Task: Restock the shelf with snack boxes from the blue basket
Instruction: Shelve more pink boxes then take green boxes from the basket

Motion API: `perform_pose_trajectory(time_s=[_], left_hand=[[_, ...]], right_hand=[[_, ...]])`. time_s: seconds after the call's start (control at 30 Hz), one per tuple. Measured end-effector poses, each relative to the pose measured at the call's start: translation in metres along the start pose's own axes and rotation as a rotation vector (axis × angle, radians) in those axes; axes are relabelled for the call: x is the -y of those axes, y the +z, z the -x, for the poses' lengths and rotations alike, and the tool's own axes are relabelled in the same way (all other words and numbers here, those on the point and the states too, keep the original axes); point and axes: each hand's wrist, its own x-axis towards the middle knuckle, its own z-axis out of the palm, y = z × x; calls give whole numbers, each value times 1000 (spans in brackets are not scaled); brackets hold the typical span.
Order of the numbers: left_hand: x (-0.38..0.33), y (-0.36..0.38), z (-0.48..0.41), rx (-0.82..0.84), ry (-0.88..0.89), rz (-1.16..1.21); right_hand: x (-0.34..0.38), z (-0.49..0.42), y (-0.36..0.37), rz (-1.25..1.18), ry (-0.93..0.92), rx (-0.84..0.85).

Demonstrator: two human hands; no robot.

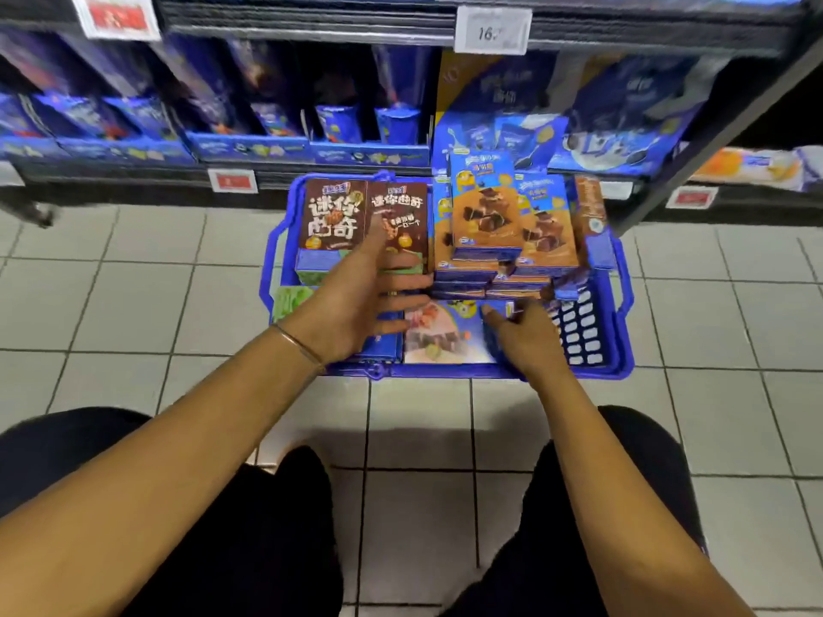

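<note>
Shelf boxes (133, 122) are motion-blurred, print unreadable. White price tag (492, 31) shows "16", rest smeared; red tag (233, 181) illegible. Left hand (356, 300) covers lower part of brown boxes (334, 216) & whatever's beneath it in blue basket (623, 305). Right hand (530, 340): fingertips blurred, can't tell if gripping. Top shelf (356, 20) cut off by the pic's upper edge.

One blue basket (427, 371) is counted. Two brown snack boxes (334, 216) are counted, and one pale snack box (445, 336). Orange snack boxes (485, 211) are stacked, their number not determinable. Three red price tags (233, 180) are noted.
</note>
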Motion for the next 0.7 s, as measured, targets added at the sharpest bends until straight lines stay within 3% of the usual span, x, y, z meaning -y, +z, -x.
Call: perform_pose_trajectory(time_s=[0.13,0.4,0.6,0.7], left_hand=[[1,3,12,-43,22,-6],[2,7,18,25,39,-83],[1,21,24,36,357,-321],[4,21,26,187,429,-315]], right_hand=[[-2,6,2,71,12,-54],[13,19,-31,-317,-12,-72],[66,41,-85,-309,-326,-69],[109,51,-99,-314,-479,39]])
